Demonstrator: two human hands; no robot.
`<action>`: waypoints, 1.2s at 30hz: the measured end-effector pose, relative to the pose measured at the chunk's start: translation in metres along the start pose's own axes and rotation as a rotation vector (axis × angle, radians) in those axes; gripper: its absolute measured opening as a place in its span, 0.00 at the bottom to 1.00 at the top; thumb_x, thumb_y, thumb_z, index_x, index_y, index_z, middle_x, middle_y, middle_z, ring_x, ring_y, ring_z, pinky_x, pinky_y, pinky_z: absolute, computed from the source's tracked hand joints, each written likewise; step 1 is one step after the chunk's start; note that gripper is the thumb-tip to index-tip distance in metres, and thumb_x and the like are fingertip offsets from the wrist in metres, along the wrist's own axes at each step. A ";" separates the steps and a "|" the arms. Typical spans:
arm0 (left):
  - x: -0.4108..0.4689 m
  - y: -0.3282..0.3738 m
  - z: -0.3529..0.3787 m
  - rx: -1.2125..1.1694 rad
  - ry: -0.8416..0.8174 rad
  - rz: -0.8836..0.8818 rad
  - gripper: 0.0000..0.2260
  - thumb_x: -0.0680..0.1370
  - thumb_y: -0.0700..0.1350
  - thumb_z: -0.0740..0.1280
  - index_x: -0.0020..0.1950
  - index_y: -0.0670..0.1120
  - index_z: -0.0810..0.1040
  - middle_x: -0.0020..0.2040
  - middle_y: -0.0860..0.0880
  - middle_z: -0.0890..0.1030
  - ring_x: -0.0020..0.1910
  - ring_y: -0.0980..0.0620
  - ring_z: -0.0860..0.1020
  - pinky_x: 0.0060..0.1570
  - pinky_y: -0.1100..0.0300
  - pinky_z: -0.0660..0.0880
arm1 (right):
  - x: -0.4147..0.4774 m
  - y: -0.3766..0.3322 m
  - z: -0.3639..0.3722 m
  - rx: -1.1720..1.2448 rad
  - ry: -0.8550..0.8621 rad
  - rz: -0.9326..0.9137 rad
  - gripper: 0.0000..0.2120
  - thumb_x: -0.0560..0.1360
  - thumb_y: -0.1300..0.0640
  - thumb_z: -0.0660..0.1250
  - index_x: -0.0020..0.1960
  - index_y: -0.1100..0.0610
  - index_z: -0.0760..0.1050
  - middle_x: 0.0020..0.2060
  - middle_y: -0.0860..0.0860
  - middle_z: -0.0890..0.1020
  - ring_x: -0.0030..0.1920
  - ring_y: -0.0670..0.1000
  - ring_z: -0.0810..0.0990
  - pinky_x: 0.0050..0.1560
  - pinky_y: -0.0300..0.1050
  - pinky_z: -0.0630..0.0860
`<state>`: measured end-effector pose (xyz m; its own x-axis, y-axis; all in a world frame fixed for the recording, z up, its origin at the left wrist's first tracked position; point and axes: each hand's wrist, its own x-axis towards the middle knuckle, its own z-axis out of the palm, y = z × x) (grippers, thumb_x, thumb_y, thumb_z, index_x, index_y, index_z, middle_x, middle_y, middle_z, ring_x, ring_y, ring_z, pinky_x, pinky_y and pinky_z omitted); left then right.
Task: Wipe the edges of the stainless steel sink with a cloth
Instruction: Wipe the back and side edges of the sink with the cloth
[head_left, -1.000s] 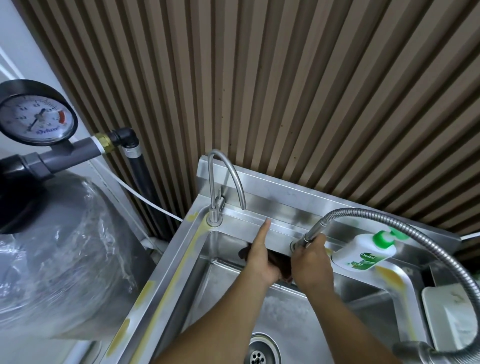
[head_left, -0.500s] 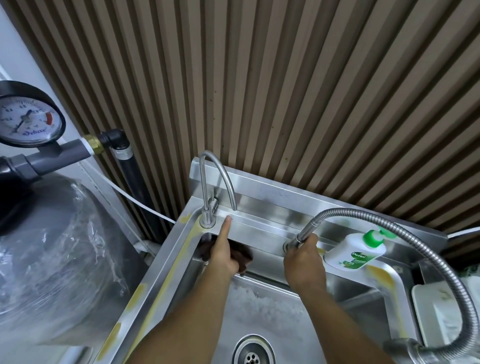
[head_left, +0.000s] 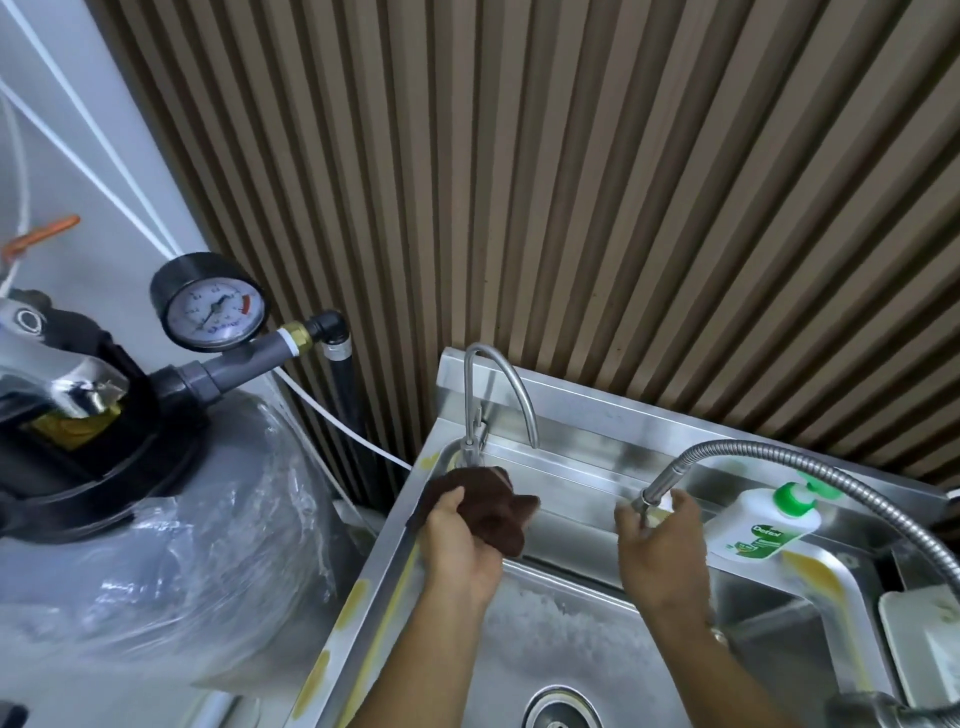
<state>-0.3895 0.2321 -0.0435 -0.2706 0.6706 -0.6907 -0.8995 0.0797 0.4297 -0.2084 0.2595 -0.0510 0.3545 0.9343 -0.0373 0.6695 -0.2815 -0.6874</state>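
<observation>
Cloth (head_left: 491, 506) has slid left along the sink's (head_left: 571, 470) back edge into the tap (head_left: 470, 410) corner. Left hand (head_left: 457, 543) grip bunched around it; right hand (head_left: 660, 551) grip pinches hose (head_left: 748, 445) tip aside. Back edge looks covered, left edge next.

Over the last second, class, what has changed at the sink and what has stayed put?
The left hand slid the brown cloth leftward along the sink's back edge, from mid-ledge to the corner at the gooseneck tap. The right hand keeps holding the hose nozzle; the soap bottle has not moved.
</observation>
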 end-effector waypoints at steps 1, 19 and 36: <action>-0.005 0.007 -0.006 -0.023 0.003 0.046 0.17 0.84 0.41 0.53 0.60 0.32 0.77 0.52 0.29 0.81 0.40 0.35 0.83 0.32 0.48 0.81 | -0.012 -0.002 0.000 -0.009 0.123 -0.049 0.23 0.76 0.46 0.68 0.65 0.57 0.69 0.59 0.59 0.79 0.58 0.63 0.77 0.58 0.60 0.75; 0.055 0.060 -0.008 0.988 0.005 0.955 0.26 0.82 0.40 0.62 0.80 0.46 0.63 0.72 0.51 0.70 0.68 0.52 0.71 0.65 0.66 0.64 | -0.017 -0.002 0.073 -0.755 -0.622 -0.422 0.41 0.82 0.39 0.51 0.80 0.59 0.32 0.80 0.55 0.33 0.80 0.57 0.33 0.79 0.57 0.39; 0.046 0.040 -0.086 2.464 -0.283 0.982 0.30 0.75 0.55 0.57 0.71 0.41 0.76 0.74 0.43 0.73 0.78 0.45 0.65 0.78 0.47 0.42 | -0.014 -0.002 0.069 -0.818 -0.639 -0.467 0.48 0.79 0.37 0.57 0.80 0.57 0.30 0.79 0.54 0.31 0.79 0.58 0.32 0.80 0.57 0.40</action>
<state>-0.4671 0.2031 -0.1080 0.0572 0.9929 -0.1047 0.9961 -0.0497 0.0730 -0.2598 0.2626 -0.0996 -0.2819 0.8599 -0.4255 0.9570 0.2838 -0.0604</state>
